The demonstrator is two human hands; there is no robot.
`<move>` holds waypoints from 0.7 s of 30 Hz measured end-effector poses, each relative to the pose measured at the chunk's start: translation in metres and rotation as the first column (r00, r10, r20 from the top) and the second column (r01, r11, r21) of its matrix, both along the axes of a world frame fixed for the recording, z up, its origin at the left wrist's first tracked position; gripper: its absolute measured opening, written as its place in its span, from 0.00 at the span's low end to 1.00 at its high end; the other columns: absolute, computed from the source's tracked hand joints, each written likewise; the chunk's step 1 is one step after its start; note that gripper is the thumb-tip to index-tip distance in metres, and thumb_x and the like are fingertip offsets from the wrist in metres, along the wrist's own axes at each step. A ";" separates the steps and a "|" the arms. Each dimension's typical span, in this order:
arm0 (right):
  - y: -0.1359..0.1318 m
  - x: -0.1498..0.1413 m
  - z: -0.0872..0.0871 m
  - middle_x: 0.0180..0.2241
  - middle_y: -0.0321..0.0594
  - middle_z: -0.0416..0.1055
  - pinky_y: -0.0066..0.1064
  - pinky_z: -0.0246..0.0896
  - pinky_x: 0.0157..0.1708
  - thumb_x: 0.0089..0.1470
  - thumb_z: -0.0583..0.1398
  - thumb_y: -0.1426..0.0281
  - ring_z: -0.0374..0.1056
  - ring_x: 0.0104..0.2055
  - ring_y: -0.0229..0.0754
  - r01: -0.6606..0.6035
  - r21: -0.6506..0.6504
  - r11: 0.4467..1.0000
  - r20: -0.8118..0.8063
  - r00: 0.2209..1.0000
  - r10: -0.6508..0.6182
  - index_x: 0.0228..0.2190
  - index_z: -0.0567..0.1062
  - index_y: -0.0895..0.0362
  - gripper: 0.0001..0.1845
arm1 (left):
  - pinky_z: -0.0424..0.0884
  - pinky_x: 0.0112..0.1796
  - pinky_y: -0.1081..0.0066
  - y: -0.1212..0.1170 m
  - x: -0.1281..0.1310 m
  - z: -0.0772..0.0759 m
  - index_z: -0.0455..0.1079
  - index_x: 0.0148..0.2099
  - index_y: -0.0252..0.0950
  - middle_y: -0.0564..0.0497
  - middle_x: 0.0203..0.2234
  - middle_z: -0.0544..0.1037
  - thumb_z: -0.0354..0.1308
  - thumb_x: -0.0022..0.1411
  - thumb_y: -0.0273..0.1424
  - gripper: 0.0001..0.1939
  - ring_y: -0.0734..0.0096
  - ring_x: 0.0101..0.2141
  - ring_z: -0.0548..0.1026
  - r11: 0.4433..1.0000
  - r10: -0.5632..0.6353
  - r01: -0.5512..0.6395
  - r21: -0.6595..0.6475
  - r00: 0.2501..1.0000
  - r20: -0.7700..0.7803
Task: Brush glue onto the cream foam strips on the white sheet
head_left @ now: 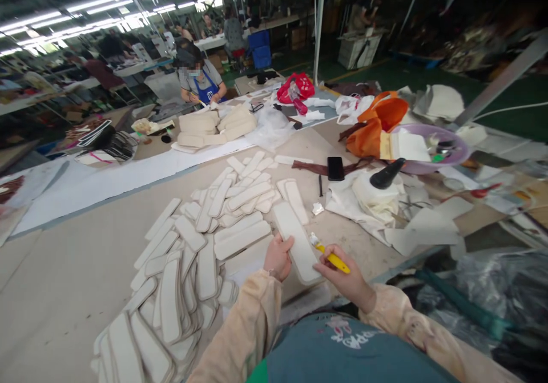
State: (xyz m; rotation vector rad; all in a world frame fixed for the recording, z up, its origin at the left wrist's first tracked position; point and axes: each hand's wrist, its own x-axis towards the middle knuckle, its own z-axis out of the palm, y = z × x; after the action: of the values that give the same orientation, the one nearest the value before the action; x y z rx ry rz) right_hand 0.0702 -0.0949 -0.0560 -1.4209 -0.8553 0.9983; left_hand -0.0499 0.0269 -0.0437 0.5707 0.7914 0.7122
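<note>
Left hand (280, 256) gripped a pale strip (296, 243), right hand (347, 275) a yellow brush (337, 260). Bristles (314, 238) looked blurred; strip pile (208, 266) ran off-frame below.

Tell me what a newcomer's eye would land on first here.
Probably the big heap of pale flat strips, sprawling across the table to the left of the person's hands. Next might come the bright yellow-handled brush in the right hand, beside the single pale strip held in the left hand. Farther right, vivid orange fabric stands out by a lilac basin.
</note>
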 end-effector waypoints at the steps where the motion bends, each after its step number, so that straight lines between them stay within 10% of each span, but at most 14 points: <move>1: -0.002 0.002 -0.003 0.25 0.31 0.63 0.26 0.59 0.29 0.47 0.64 0.65 0.61 0.27 0.35 0.006 -0.007 1.000 0.006 1.000 -0.006 0.30 0.61 0.54 0.15 | 0.71 0.39 0.65 0.000 0.004 -0.003 0.68 0.39 0.33 0.49 0.30 0.78 0.69 0.40 0.33 0.22 0.64 0.35 0.76 1.000 -0.011 0.011 -0.014 1.000 -0.007; 9: -0.030 0.042 -0.022 0.37 0.39 0.70 0.32 0.66 0.39 0.52 0.60 0.65 0.69 0.37 0.41 0.090 -0.012 0.996 0.204 0.975 -0.086 0.34 0.61 0.52 0.12 | 0.71 0.38 0.62 0.018 0.039 -0.038 0.70 0.36 0.33 0.47 0.28 0.79 0.69 0.39 0.33 0.20 0.61 0.33 0.77 0.988 -0.146 0.141 -0.060 0.986 -0.081; 21: -0.099 0.095 -0.032 0.40 0.41 0.72 0.31 0.65 0.44 0.54 0.58 0.67 0.70 0.43 0.43 0.233 -0.062 0.970 0.462 0.868 -0.179 0.34 0.63 0.52 0.07 | 0.71 0.38 0.63 0.148 0.117 -0.061 0.69 0.33 0.33 0.46 0.27 0.77 0.60 0.50 0.32 0.08 0.63 0.34 0.76 0.888 0.020 0.290 0.356 0.749 -0.662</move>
State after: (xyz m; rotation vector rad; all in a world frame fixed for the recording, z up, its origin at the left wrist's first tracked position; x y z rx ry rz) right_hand 0.1655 -0.1936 -0.0882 -1.8456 -0.9649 0.5609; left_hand 0.0674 0.1748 -0.1050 1.3347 1.2320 0.5446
